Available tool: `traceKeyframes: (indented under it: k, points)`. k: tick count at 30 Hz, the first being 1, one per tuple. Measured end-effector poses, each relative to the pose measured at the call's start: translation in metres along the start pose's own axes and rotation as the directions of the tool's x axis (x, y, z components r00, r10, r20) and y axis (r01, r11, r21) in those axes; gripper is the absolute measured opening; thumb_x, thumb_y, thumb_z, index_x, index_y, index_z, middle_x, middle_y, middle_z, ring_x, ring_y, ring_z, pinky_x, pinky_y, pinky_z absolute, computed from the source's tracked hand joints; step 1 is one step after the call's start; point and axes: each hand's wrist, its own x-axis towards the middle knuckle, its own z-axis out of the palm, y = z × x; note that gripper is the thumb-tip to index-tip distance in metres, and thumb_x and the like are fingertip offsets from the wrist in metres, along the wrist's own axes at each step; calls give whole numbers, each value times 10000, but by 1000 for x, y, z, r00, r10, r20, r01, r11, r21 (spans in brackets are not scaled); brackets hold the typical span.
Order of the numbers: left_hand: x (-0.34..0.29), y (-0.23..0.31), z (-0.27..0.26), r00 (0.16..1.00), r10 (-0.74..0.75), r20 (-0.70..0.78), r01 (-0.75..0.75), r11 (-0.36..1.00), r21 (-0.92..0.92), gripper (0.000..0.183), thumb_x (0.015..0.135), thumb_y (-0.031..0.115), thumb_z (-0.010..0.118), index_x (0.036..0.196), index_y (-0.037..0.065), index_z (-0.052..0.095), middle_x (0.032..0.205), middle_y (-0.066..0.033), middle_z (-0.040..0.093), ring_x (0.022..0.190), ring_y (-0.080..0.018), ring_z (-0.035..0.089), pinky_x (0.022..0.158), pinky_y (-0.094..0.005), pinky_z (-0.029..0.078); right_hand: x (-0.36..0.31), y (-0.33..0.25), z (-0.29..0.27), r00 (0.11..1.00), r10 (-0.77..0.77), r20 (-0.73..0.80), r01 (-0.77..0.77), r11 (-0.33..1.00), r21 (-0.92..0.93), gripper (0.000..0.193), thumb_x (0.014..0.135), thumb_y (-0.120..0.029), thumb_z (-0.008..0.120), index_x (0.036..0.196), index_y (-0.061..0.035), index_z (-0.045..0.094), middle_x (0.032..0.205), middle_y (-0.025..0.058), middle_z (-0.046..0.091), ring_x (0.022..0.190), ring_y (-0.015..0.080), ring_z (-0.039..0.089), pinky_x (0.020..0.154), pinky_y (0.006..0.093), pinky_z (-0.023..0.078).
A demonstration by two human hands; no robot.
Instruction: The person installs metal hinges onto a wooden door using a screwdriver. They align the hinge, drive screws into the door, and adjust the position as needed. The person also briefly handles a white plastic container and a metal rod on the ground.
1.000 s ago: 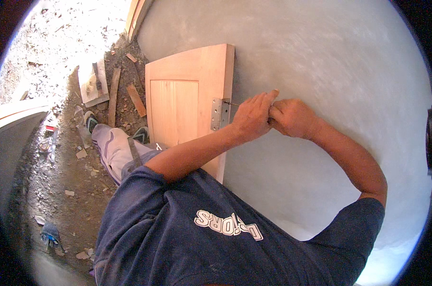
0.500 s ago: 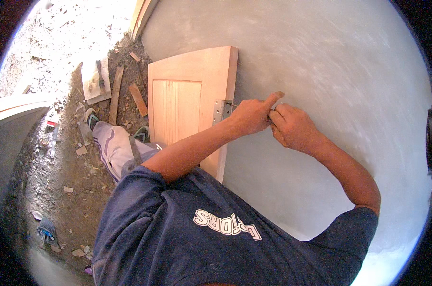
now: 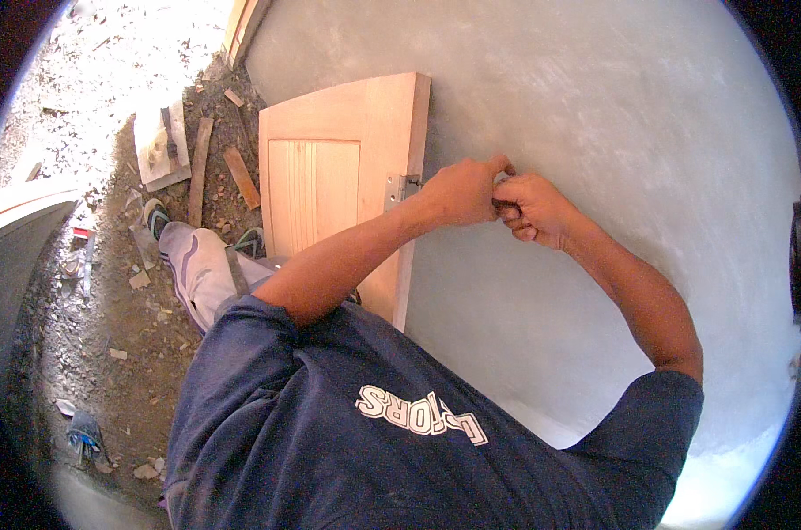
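Observation:
A light wooden door panel (image 3: pixel 317 190) with a grooved inset stands on edge against the grey wall. On its right edge sits a metal hinge (image 3: pixel 393 188) with screw holes. My left hand (image 3: pixel 460 191) is closed beside the hinge, and a thin dark shaft, seemingly a screwdriver's (image 3: pixel 413 182), shows between its fingers and the hinge. Just to the right, my right hand (image 3: pixel 540 210) is curled against the left one, its fingers bent around what looks like the tool's handle end. Most of the tool is hidden inside both hands.
A smooth plastered wall (image 3: pixel 595 106) fills the right side. On the dirt floor (image 3: pixel 136 309) lie a pale board (image 3: pixel 162 150), a long wood strip (image 3: pixel 201 168), a short offcut (image 3: pixel 241 177) and scattered scraps. A curved grey panel (image 3: pixel 21 265) stands at far left.
My right hand has turned, its fingers now curled under beside the left hand. The left thumb is less outstretched. The whole view has shifted slightly, with the door panel now farther left and up.

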Motion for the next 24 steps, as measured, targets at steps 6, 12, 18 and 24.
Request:
traceKeyframes:
  k: [6,12,18,24]
  points:
    - [-11,-3,0,1000,8,1,-7,999,-42,439,782,192,770,1128,56,536,877,-207,703,879,-433,686,737,-538,539,-18,-5,0,711,-703,26,455,432,-778,214,930,-228,587,1003,-29,612,872,159,643,722,310,668,597,421,545]
    - [-31,-7,25,843,267,-467,-267,961,68,378,791,164,752,1079,57,532,876,-195,669,847,-426,672,706,-504,534,-4,-3,-9,715,-608,344,566,216,-795,176,905,-168,573,1022,-42,614,892,164,646,761,358,682,633,481,557]
    - [-13,-8,10,1000,20,-6,-20,1000,17,399,768,245,790,1107,77,666,932,-180,731,856,-423,686,756,-492,554,6,11,1,930,-356,96,368,876,-311,164,945,-172,569,882,-29,619,654,110,602,654,296,661,573,424,518]
    - [19,-26,-10,867,194,458,-118,975,-191,369,718,165,793,1049,56,673,930,-181,738,872,-391,700,758,-476,551,-7,10,12,924,-371,-88,351,918,-184,187,944,-199,591,910,-16,614,682,108,609,653,254,655,562,397,518]
